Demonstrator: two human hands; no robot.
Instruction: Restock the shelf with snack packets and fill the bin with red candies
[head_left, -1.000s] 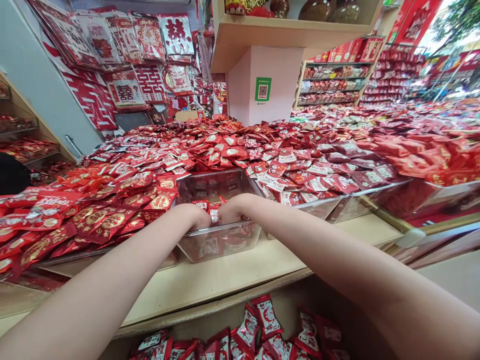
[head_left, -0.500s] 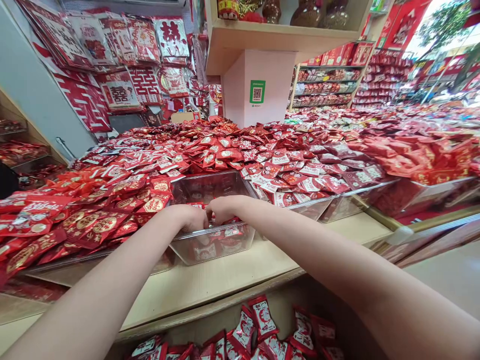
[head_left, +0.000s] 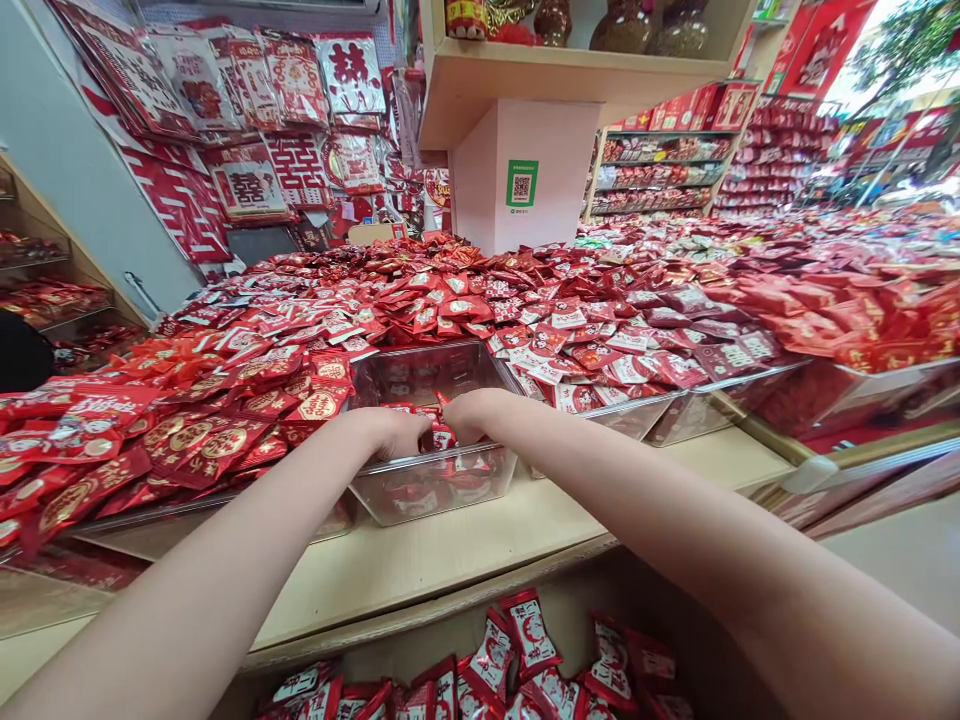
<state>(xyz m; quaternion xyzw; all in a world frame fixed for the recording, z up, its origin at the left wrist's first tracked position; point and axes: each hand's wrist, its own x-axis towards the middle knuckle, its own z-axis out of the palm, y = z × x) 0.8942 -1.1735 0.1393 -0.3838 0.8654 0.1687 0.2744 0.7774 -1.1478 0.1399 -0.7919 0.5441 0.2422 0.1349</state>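
Clear bin (head_left: 405, 375): left hand (head_left: 394, 432) and right hand (head_left: 472, 412) inside, parted since half a second ago, so red packets (head_left: 442, 437) at the bin's near side now show between them, within reach. Both hands curled, partly hidden; grip on any packet: cannot tell.

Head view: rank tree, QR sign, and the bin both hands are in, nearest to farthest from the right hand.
1. Bin: directly at the right hand, which reaches into it.
2. QR sign: ahead, on the pillar.
3. Tree: far background, upper right.
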